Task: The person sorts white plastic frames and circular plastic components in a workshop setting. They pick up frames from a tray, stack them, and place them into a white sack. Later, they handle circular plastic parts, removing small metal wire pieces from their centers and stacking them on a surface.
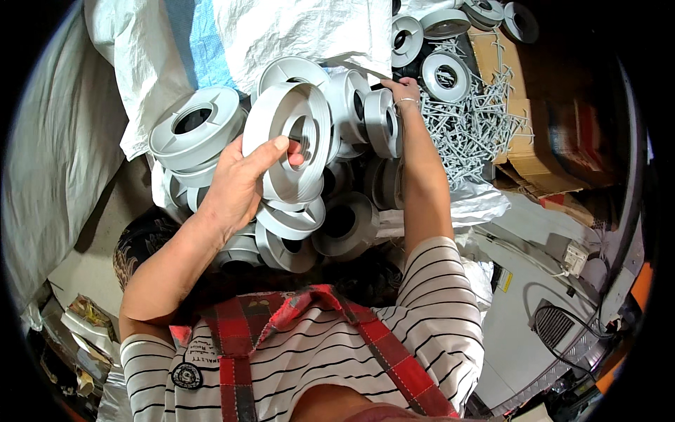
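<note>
My left hand (pixel 242 172) grips a light grey plastic ring (pixel 256 126), thumb over its rim and fingertips showing through its centre hole. The ring is tilted up, its ribbed wall facing me, above a heap of similar grey flanged rings (pixel 348 225). My right arm stretches far forward, and my right hand (pixel 404 91) is closed among dark parts between the rings and a pile of metal screws (pixel 464 119). Its fingertips are partly hidden, and what they hold cannot be made out. A grey ring (pixel 384 123) lies just beside that wrist.
A white woven sack (pixel 302 35) with a blue stripe spreads behind the heap. The screws spill across an open cardboard box (pixel 524 141) at the right. More rings (pixel 446 24) lie at the far right. A grey panel with cables (pixel 520 281) stands at the near right.
</note>
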